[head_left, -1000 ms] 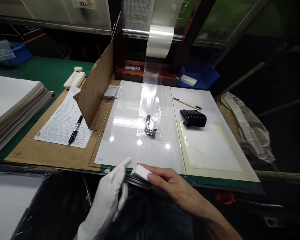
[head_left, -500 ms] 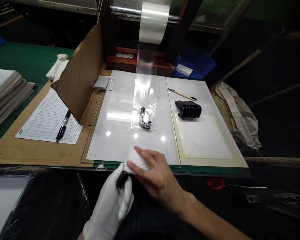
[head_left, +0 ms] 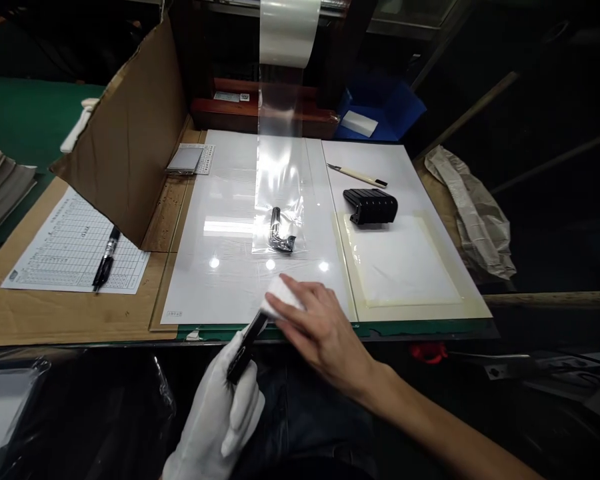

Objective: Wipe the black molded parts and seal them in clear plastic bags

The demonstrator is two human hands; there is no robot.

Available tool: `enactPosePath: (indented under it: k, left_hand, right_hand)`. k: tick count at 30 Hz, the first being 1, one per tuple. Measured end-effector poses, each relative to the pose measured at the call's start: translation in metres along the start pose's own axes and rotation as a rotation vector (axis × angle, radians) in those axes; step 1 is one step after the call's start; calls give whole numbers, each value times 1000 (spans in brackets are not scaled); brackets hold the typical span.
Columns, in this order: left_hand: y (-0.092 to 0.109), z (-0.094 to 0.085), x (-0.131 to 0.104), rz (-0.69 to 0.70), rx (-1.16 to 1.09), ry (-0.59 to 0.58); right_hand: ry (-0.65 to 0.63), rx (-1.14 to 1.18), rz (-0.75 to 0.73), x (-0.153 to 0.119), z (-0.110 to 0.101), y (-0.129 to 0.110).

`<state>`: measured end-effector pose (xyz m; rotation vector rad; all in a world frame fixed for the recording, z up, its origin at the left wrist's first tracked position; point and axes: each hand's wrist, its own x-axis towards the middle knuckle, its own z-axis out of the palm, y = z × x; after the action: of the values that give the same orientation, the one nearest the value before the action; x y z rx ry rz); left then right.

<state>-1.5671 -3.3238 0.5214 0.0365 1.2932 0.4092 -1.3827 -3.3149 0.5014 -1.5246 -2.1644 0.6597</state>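
Note:
My left hand [head_left: 230, 393], in a white glove, is closed around the lower end of a narrow black part [head_left: 249, 343] at the table's front edge. The part points up and to the right. My bare right hand [head_left: 320, 327] pinches a folded white wipe [head_left: 281, 297] against the part's upper end, which the wipe covers. Beyond my hands, a black L-shaped part [head_left: 280, 233] lies inside a clear plastic film sleeve [head_left: 279, 153] on the glass-covered white sheet. The sleeve runs up to a film roll [head_left: 289, 33] on a bar.
To the right are a ribbed black block [head_left: 370, 207] and a cream-handled craft knife [head_left: 357, 175]. At the left, a bent cardboard sheet [head_left: 130, 133] stands near a printed form [head_left: 70, 247] and a black pen [head_left: 106, 260]. A blue bin [head_left: 380, 110] sits behind.
My right hand and the wipe have slid up and right along the black part, so more of its length shows. The camera view has shifted slightly. My left hand keeps its grip.

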Motion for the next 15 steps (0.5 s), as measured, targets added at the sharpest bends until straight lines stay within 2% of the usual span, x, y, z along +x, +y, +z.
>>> enactPosePath:
  k: [4,7,11,15]
  left_hand:
    - [0,1,-2,-30,-12,10]
    - [1,1,-2,-29,-1,16]
    - [-1,1,0,-26,-1,18]
    - [-4,0,4,6,-8,32]
  right_hand:
    - [-36,25,-58,-1,-1,0]
    - [-20,15,38,-1,-4,3]
    - [-56,49,-34,-2,-7,5]
    - [-61,71,9,-2,-10,6]
